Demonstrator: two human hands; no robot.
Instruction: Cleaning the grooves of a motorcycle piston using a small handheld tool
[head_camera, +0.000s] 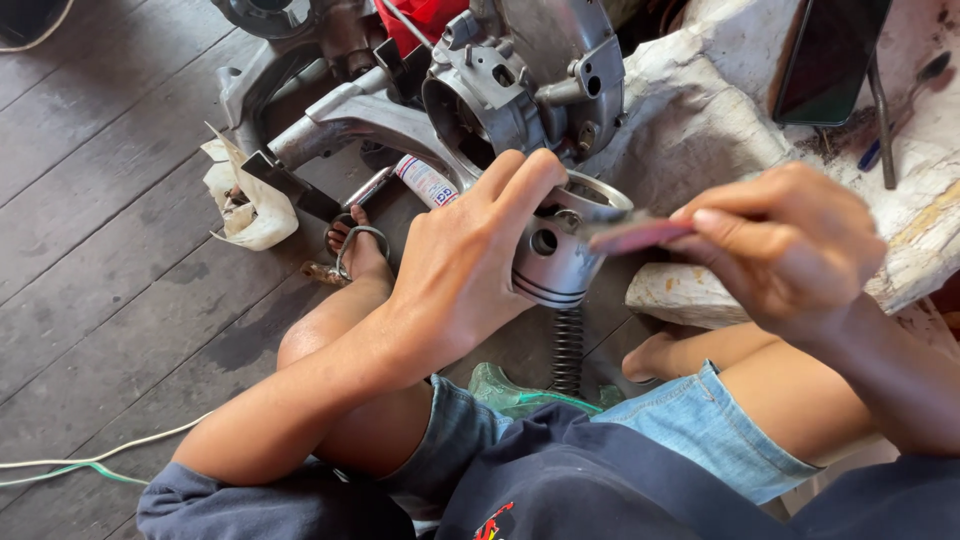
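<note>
My left hand (470, 260) grips a silver metal piston (555, 262) held above my lap, its open end tilted up and right, with ring grooves near its lower end. My right hand (785, 245) pinches a small flat reddish tool (640, 235) whose tip reaches the piston's open rim. I am seated on the floor with bare knees and denim shorts.
A grey engine casing (520, 85) lies on the wooden floor ahead. A small white tube (425, 180) rests beside it. A black coil spring (568, 350) stands under the piston. A dark phone (830, 60) leans on a rough white block (700, 130). Crumpled paper (250, 195) lies left.
</note>
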